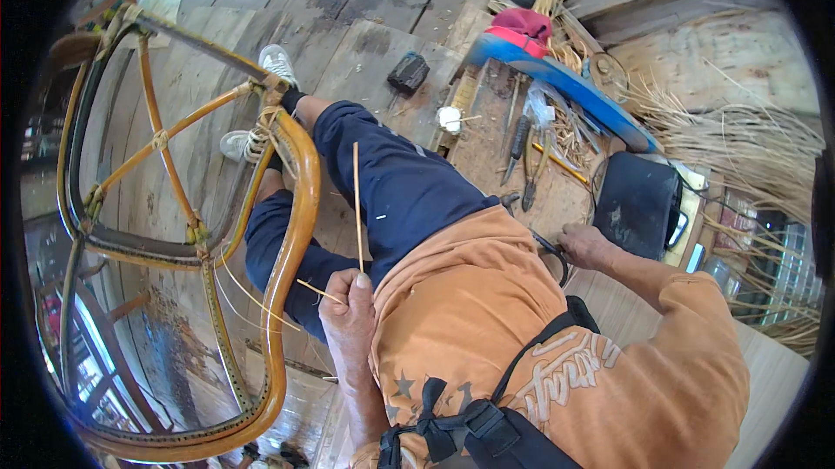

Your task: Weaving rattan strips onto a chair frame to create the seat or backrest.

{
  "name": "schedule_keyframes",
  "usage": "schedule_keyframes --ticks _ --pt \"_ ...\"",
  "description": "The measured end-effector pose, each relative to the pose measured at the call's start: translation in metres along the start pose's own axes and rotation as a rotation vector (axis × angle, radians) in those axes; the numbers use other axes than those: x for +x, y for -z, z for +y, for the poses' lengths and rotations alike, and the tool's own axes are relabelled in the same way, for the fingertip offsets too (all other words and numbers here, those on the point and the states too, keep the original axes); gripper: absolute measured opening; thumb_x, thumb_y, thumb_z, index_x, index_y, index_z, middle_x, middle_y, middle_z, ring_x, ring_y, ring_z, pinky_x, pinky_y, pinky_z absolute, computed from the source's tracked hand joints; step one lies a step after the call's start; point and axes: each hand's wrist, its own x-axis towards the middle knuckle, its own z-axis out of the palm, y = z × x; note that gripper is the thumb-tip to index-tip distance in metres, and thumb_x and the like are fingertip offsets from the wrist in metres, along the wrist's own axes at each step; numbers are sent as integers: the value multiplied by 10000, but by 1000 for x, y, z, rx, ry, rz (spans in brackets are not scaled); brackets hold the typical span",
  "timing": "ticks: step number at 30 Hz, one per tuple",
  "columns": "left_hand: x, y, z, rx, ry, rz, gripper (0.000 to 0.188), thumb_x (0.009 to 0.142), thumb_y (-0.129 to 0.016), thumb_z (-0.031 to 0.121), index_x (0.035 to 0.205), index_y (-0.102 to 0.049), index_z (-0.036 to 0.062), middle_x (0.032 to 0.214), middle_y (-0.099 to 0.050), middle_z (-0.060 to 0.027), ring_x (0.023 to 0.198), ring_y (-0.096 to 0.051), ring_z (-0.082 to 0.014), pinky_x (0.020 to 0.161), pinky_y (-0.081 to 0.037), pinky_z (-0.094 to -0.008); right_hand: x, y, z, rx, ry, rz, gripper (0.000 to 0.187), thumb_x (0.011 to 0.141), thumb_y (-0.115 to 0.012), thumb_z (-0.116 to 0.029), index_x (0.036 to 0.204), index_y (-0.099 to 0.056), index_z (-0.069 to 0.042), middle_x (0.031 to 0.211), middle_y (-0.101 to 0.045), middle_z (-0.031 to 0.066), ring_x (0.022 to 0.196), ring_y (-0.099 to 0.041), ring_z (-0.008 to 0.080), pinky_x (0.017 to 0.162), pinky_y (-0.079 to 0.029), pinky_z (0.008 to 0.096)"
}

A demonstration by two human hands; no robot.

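Observation:
My left hand [348, 308] is closed round a thin, pale rattan strip [357, 208], which stands up past my thumb over my lap. A short strip end [318, 291] pokes out on the hand's left side. To the left stands a glossy rattan chair frame [300, 234], its crossed canes bound at the joints, with a loose thin strand [248, 291] hanging from one binding. My right hand [584, 247] is at the bench beside my hip, fingers curled at a tool with dark curved handles [561, 267]. The tool's kind is partly hidden.
Pliers [531, 177], a screwdriver [517, 140] and a yellow pencil [561, 164] lie on the wooden bench [496, 112]. A black flat case [637, 205] sits right of them. Beyond are a blue curved board [583, 90], a red cap [524, 30], bundled rattan strands [731, 138] and a black block [408, 74].

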Motion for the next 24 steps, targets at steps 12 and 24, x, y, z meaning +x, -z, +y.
schedule_keyframes --ticks 12,24 --pt "1 -2 0 -76 75 -26 77 865 -535 83 851 -576 19 690 -475 60 608 -396 -16 543 -327 -163 76 133 -56 658 -283 319 283 749 -587 -219 923 -512 -8 708 -531 142 642 -543 240 611 -422 368" --pt "-2 4 -7 -37 61 10 115 871 -532 125 862 -566 16 659 -472 50 588 -403 -24 529 -337 -176 145 161 -139 2005 49 411 330 922 -422 -279 1121 -463 -19 886 -576 80 742 -544 142 651 -438 254"
